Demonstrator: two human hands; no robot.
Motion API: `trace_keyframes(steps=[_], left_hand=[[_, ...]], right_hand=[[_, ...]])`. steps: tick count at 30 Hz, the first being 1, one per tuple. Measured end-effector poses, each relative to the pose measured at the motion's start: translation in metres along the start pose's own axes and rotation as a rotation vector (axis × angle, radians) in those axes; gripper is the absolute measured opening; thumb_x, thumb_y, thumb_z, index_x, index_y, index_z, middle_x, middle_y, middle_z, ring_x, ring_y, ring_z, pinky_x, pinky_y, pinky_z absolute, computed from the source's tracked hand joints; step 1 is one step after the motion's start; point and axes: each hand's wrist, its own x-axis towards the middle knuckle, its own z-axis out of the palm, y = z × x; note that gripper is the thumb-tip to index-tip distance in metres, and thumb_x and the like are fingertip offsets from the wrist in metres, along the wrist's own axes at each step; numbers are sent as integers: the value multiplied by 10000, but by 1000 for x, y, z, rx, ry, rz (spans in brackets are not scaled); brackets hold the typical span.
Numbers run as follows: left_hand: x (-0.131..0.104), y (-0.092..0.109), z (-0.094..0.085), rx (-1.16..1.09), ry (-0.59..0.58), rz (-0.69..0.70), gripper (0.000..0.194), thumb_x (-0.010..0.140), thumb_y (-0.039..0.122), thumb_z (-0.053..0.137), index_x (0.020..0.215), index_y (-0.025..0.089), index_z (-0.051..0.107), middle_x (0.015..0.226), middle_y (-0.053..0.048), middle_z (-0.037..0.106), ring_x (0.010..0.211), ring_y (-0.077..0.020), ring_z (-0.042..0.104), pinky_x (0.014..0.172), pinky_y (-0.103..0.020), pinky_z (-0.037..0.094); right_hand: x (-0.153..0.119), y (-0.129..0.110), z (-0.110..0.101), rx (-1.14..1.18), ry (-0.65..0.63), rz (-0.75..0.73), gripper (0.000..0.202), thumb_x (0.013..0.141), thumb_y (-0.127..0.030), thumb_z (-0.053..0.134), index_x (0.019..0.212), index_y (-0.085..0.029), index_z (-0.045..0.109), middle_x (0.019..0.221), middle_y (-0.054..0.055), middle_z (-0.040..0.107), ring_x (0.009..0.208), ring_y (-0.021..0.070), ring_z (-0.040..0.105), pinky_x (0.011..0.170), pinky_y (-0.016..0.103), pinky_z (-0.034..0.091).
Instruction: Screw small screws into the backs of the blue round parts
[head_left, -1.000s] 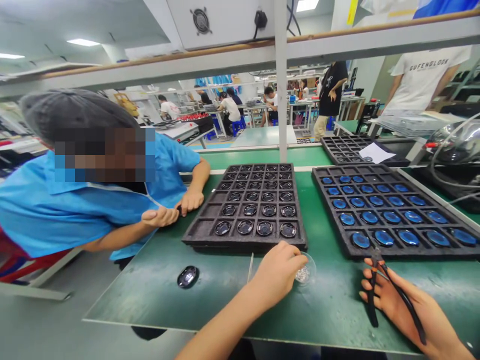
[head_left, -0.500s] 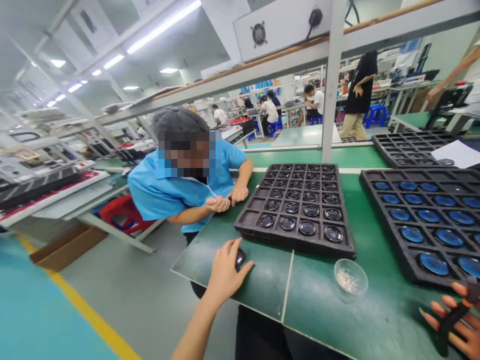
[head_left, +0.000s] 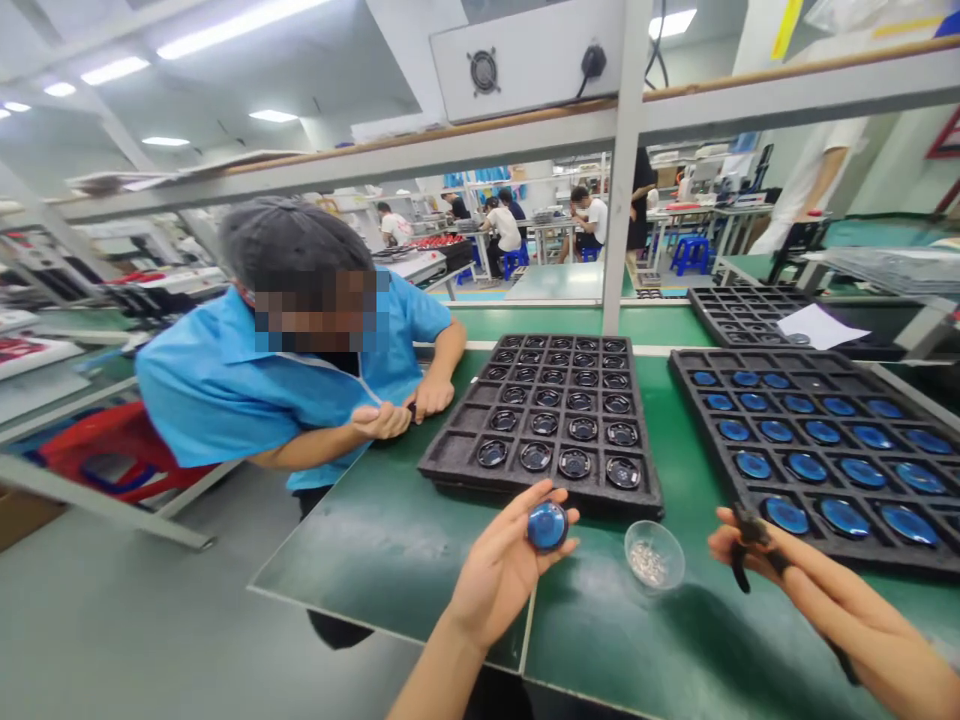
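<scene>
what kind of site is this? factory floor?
Most likely an electronics assembly line. Foam trays of small round parts sit on green bench mats; the left hand holds a blue disc, the right hand pliers; more workers sit at benches behind.

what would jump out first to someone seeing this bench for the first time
The left hand holds up a round blue-faced disc in its fingertips, just above the green bench. Behind it lie two black foam trays: the middle tray holds dark round parts, the right tray rows of blue ones. The right hand grips black pliers beside a small clear dish.
</scene>
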Motion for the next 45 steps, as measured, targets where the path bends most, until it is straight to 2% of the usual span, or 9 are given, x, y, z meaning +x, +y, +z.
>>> trace_keyframes(steps=[5,9,15,19,23,28,32,35,45], left_hand=[[21,-15,21,61,-97,-38,527,841,272,877,1342,242,714,1454,-134,657,1364,-327,598,1099,-383,492],[25,-19,31,115,-97,-37,583,823,246,908,1361,261,683,1410,-139,680,1394,-311,571,1129,-376,472],[26,-28,61,62,-69,76,434,880,310,872,1287,333,722,1434,-62,676,1391,-262,571,1156,-353,460],[31,-34,74,135,-98,136,400,929,386,828,1310,360,709,1488,-25,647,1419,-227,552,1161,-309,459],[41,-26,72,339,-189,69,406,920,417,833,1262,244,704,1239,-74,772,1169,-207,723,1008,-264,560],[48,-16,58,407,-158,28,430,899,471,837,1129,203,591,858,-16,787,767,-175,785,756,-239,608],[47,-19,50,558,-156,118,428,957,420,759,1270,173,604,946,-64,806,865,-193,787,824,-257,625],[46,-22,48,689,-164,144,449,984,346,687,1381,152,609,1033,-93,817,864,-206,802,817,-269,653],[44,-28,48,791,-97,184,408,944,277,654,1330,147,664,1068,-81,821,797,-236,820,755,-325,710]], right_hand=[[22,-64,27,-443,-192,-386,410,1119,-432,486,1524,-442,550,1508,21,547,1370,274,531,1171,464,460],[41,-65,47,-524,-162,-528,445,1132,-321,447,1569,-400,457,1425,48,582,1288,241,567,1098,416,505],[41,-68,76,-311,-132,-412,386,1008,-251,639,1380,-331,572,1302,16,663,1130,214,653,982,327,546],[44,-81,88,-65,-159,-253,250,982,-227,614,1226,-282,630,1131,9,694,1004,206,670,870,304,563],[50,-80,79,-44,-158,-297,206,1037,-259,582,1240,-280,617,1164,20,670,1031,208,648,884,313,551],[53,-65,56,-470,7,-631,296,1129,-307,501,1422,-299,539,1278,32,618,1133,202,594,976,328,486],[54,-57,52,-759,101,-780,296,1156,-296,459,1417,-194,556,1171,76,614,1102,232,578,1054,397,403],[53,-57,58,-880,139,-866,281,1151,-258,477,1366,-125,598,1128,110,604,1048,256,569,961,414,410],[49,-65,67,-977,168,-936,270,1135,-205,513,1323,-71,653,1059,129,657,957,275,586,865,425,390]])
